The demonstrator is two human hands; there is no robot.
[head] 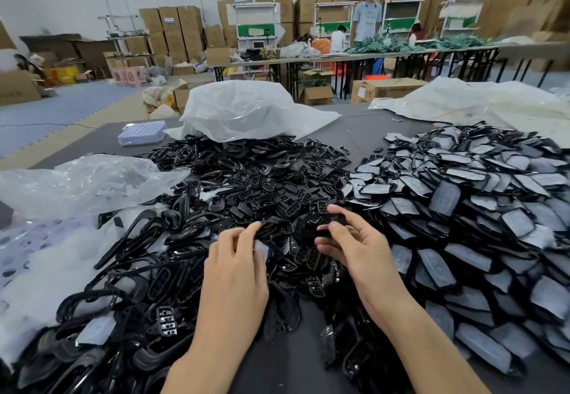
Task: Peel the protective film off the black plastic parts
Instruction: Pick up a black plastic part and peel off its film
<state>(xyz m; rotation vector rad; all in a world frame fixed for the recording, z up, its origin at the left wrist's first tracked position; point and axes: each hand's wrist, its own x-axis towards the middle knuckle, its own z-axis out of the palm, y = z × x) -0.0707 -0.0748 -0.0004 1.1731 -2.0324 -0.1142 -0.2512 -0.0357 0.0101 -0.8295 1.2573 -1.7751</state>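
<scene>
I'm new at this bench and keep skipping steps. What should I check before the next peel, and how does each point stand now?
1. Right hand grips a black part: ok.
2. Left hand pinches a dark piece: ok.
3. Film edge lifted on the black part: cannot tell, blurred.
4. Filmed pile close on the right: ok.
5. Bare pile free of filmed parts: not ok, a filmed piece lies at its near left.
</scene>
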